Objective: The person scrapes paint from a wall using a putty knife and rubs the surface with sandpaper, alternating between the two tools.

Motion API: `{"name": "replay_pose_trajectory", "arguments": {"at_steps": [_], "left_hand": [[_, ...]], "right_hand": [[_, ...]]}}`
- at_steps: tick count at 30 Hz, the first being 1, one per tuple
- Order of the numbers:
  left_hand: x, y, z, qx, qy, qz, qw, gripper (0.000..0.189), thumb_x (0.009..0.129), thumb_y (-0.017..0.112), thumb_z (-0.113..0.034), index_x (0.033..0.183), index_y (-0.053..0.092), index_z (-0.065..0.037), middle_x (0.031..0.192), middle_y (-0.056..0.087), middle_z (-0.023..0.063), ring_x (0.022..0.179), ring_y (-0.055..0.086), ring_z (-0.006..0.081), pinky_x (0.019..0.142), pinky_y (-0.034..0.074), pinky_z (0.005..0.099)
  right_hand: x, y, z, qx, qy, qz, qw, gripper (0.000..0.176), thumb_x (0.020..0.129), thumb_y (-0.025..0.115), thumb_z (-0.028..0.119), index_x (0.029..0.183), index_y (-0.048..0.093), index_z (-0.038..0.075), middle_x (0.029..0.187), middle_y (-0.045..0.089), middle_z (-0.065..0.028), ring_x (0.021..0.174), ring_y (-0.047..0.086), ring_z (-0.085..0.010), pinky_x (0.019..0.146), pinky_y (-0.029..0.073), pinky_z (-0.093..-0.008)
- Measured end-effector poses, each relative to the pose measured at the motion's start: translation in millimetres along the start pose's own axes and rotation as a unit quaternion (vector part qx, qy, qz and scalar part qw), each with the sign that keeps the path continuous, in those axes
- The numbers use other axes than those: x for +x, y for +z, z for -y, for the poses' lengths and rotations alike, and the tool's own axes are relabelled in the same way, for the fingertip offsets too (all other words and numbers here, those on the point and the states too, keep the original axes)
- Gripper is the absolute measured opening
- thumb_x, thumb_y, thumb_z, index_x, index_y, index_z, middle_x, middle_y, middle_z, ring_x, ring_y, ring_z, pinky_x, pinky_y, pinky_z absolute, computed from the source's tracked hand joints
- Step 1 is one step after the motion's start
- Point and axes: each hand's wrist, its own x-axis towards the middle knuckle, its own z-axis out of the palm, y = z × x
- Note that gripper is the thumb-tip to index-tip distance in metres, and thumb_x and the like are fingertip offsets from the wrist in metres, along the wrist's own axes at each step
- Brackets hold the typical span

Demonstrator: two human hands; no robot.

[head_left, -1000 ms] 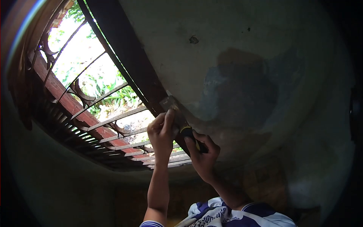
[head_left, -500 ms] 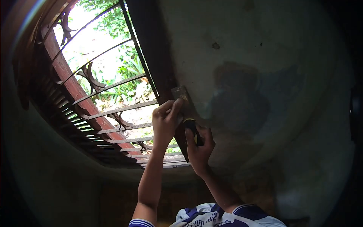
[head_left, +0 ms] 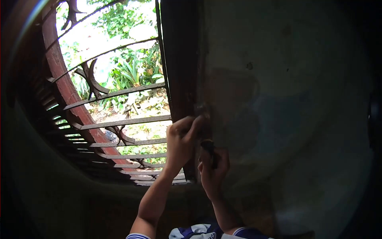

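My right hand (head_left: 215,167) is closed around the dark handle (head_left: 209,149) of a flat-bladed hand tool, which looks like a scraper. The wide metal blade (head_left: 201,107) points up along the inner edge of the dark wooden window frame (head_left: 181,59), where it meets the wall. Higher up, my left hand (head_left: 184,137) has its fingers curled and pinched at the blade. Its fingertips hide much of the metal, and shadow makes the blade's edge hard to see.
Left of the frame is a window with metal bars (head_left: 131,119) and curved ornaments; bright plants (head_left: 135,71) show outside. A reddish wooden sill piece (head_left: 65,75) runs along its far side. To the right stretches a shaded plaster wall (head_left: 278,119) with small dark marks.
The view has turned, so the frame edge now looks more upright. Both hands appear slightly lower and further right, still on the tool. The tool now looks darker.
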Motion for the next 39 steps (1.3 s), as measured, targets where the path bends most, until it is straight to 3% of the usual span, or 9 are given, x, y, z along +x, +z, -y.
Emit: {"name": "replay_pose_trajectory", "arguments": {"at_steps": [4,5,8,17,20,32,34,36,39], "left_hand": [[-1,2,-5,0.01,0.013,-0.003,1.0,0.019,0.092,0.066,-0.016,0.087,0.069,0.002,0.063,0.057,0.0104,0.055,0.051,0.0116,0.051,0.039,0.0298],[-3,2,-1,0.095,0.102,-0.004,0.99,0.019,0.092,0.067,-0.015,0.086,0.068,0.003,0.062,0.056,0.0102,0.054,0.052,0.0117,0.051,0.039,0.0306],[2,3,0,-0.082,-0.108,0.007,0.991,0.02,0.092,0.066,-0.014,0.084,0.068,0.004,0.062,0.056,0.0105,0.053,0.052,0.0122,0.051,0.04,0.0308],[4,-6,-10,-0.011,-0.03,-0.006,0.999,0.024,0.093,0.066,-0.013,0.077,0.062,0.005,0.061,0.053,0.0115,0.052,0.047,0.0117,0.05,0.037,0.0306],[4,-9,-16,-0.048,-0.083,-0.001,0.995,0.026,0.094,0.065,-0.013,0.075,0.06,0.004,0.058,0.05,0.0112,0.05,0.043,0.0106,0.048,0.036,0.0304],[2,-14,-12,-0.059,-0.079,0.023,0.995,0.032,0.094,0.066,-0.016,0.07,0.056,0.003,0.056,0.052,0.0078,0.053,0.045,0.004,0.045,0.035,0.0282],[4,-12,1,-0.027,-0.02,0.052,0.998,0.016,0.084,0.07,-0.011,0.095,0.062,-0.003,0.067,0.051,0.0078,0.057,0.051,0.0174,0.048,0.039,0.0329],[3,-11,3,-0.033,-0.002,0.051,0.998,0.016,0.084,0.07,-0.011,0.094,0.061,-0.003,0.067,0.05,0.0076,0.057,0.052,0.0173,0.048,0.039,0.0327],[5,-10,-5,-0.075,-0.023,0.026,0.997,0.035,0.094,0.066,-0.017,0.068,0.052,0.002,0.056,0.05,0.0069,0.053,0.045,0.0036,0.045,0.034,0.028]], "right_hand": [[2,-4,10,-0.022,0.004,0.01,1.0,0.02,0.095,0.066,0.009,0.099,0.048,0.004,0.075,0.059,-0.0025,0.06,0.055,-0.0035,0.051,0.043,-0.0206],[-3,-8,5,-0.004,0.016,0.015,1.0,0.02,0.096,0.066,0.009,0.102,0.047,0.004,0.074,0.058,-0.002,0.06,0.055,-0.0037,0.052,0.043,-0.0206],[4,-8,-5,-0.034,0.007,0.011,0.999,0.021,0.096,0.065,0.01,0.102,0.046,0.004,0.074,0.058,-0.002,0.06,0.055,-0.004,0.052,0.043,-0.0207],[-4,4,6,0.029,0.058,0.018,0.998,0.022,0.098,0.064,0.017,0.105,0.047,0.005,0.073,0.059,-0.0019,0.057,0.054,-0.0041,0.048,0.041,-0.0197],[-8,7,10,0.043,0.074,0.009,0.996,0.021,0.099,0.062,0.018,0.104,0.047,0.006,0.073,0.06,-0.0024,0.054,0.052,-0.0041,0.045,0.039,-0.0198],[-15,16,15,0.069,0.088,-0.034,0.993,0.016,0.1,0.06,0.015,0.1,0.046,0.006,0.071,0.059,-0.0045,0.05,0.048,-0.0033,0.041,0.034,-0.0196],[-8,21,17,0.069,0.071,-0.044,0.994,0.016,0.1,0.059,0.015,0.1,0.046,0.006,0.069,0.058,-0.0041,0.048,0.047,-0.0034,0.04,0.032,-0.0196],[-9,21,16,0.067,0.068,-0.042,0.994,0.016,0.1,0.06,0.016,0.1,0.046,0.008,0.071,0.059,-0.0049,0.049,0.046,-0.0035,0.039,0.03,-0.0197],[-15,18,8,0.069,0.072,-0.036,0.994,0.017,0.1,0.06,0.017,0.102,0.044,0.013,0.076,0.061,-0.007,0.052,0.045,-0.0039,0.038,0.028,-0.0198]]}}
